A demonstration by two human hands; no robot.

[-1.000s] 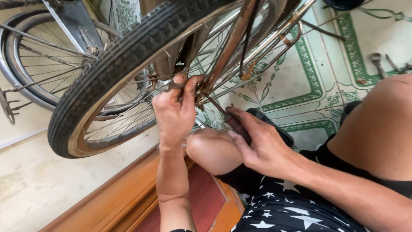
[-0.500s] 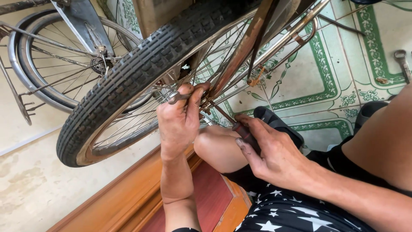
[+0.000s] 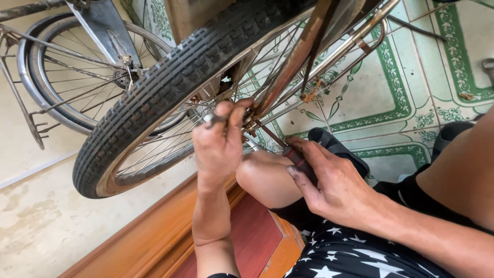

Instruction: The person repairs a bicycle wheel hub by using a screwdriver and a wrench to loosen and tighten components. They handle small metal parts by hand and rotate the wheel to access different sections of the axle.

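Note:
A bicycle wheel with a black knobbly tyre (image 3: 170, 82) and thin spokes is raised in front of me. My left hand (image 3: 218, 141) reaches between the spokes near the hub and pinches a small metal part (image 3: 212, 118) beside the rusty frame stay (image 3: 298, 56). My right hand (image 3: 332, 180) grips the dark handle of a screwdriver (image 3: 298, 160), whose shaft points up-left to the axle area just right of my left thumb. My bare knee (image 3: 265, 175) sits below both hands.
A second bicycle wheel with a metal mudguard (image 3: 103, 23) and rear rack (image 3: 23, 98) stands at upper left. Green-patterned floor tiles (image 3: 391, 98) lie to the right, with a black sandal (image 3: 339, 149) on them. An orange-red wooden stool (image 3: 154, 242) is beneath me.
The view has shifted so the wheel and hands sit slightly lower and to the right. Both hands keep their grips at the hub; the screwdriver stays aimed at the axle.

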